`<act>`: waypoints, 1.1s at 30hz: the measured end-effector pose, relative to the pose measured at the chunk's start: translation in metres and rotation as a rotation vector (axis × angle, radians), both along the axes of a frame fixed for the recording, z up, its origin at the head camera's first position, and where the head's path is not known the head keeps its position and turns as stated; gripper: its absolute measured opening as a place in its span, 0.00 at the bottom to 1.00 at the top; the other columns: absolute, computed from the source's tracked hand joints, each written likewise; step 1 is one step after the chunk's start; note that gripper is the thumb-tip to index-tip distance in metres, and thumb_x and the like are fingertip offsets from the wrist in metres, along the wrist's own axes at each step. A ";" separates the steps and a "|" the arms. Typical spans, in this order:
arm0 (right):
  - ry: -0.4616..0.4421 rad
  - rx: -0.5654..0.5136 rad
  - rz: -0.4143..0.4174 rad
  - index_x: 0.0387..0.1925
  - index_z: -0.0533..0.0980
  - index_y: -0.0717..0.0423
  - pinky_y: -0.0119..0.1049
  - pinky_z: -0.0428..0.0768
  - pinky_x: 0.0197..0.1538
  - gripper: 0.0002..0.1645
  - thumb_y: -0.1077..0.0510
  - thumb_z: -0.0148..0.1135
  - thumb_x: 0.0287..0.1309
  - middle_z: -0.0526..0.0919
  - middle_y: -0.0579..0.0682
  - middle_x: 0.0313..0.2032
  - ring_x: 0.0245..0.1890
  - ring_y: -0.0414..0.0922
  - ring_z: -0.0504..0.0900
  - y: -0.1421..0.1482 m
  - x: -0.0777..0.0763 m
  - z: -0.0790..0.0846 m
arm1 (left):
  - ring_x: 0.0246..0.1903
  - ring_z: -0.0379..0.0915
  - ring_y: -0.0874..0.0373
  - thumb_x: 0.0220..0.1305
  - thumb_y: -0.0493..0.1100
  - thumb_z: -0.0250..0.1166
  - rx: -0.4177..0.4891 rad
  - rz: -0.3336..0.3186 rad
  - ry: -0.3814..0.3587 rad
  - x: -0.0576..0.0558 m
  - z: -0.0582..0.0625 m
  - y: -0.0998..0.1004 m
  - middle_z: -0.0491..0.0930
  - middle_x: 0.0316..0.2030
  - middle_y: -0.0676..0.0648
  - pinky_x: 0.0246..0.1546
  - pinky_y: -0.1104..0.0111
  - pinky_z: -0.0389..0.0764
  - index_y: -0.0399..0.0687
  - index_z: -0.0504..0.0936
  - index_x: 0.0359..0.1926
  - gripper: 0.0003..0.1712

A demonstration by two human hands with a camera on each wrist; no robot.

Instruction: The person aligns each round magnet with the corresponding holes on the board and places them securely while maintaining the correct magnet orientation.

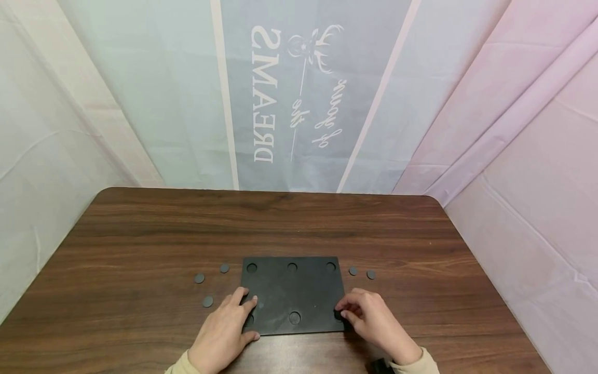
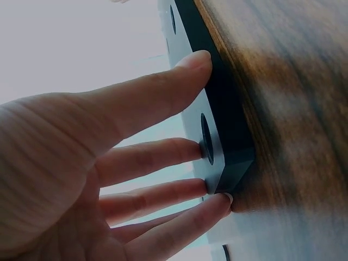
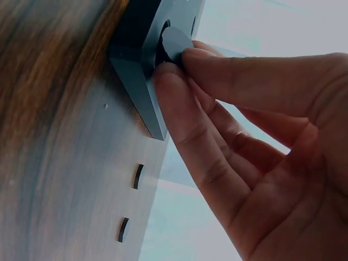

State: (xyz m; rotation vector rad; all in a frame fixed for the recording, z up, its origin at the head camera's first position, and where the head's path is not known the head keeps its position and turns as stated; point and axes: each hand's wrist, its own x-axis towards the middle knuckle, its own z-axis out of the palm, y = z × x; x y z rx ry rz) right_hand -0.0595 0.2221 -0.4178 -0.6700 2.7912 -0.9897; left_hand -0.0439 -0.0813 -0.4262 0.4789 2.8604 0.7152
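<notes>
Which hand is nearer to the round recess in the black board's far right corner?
Right. The right hand is at the right edge of the board, nearer the person than the recess; the left hand touches the opposite edge.

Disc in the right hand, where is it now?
In the right wrist view, the right hand pinches the disc, tilted, at a corner hole of the black board; in the head view, that is the board's near right corner.
</notes>
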 end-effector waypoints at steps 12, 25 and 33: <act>-0.001 0.004 0.019 0.31 0.85 0.53 0.26 0.77 0.28 0.11 0.71 0.65 0.52 0.78 0.42 0.27 0.25 0.30 0.76 0.003 0.002 -0.003 | 0.52 0.73 0.39 0.42 0.48 0.78 -0.007 0.006 -0.008 0.001 -0.001 0.003 0.71 0.56 0.38 0.36 0.52 0.81 0.37 0.80 0.55 0.37; -0.002 0.027 -0.014 0.28 0.81 0.53 0.26 0.78 0.28 0.09 0.70 0.66 0.52 0.80 0.42 0.28 0.26 0.32 0.78 0.003 0.004 -0.005 | 0.53 0.73 0.40 0.42 0.48 0.78 -0.015 0.009 -0.003 0.002 -0.002 0.005 0.71 0.57 0.37 0.36 0.53 0.81 0.37 0.80 0.55 0.37; 0.045 0.057 -0.013 0.26 0.83 0.52 0.26 0.76 0.27 0.09 0.69 0.68 0.51 0.76 0.39 0.25 0.24 0.30 0.75 0.001 0.001 -0.005 | 0.49 0.74 0.43 0.41 0.48 0.79 -0.036 0.016 0.004 0.002 -0.002 0.007 0.72 0.54 0.39 0.35 0.54 0.81 0.37 0.80 0.54 0.37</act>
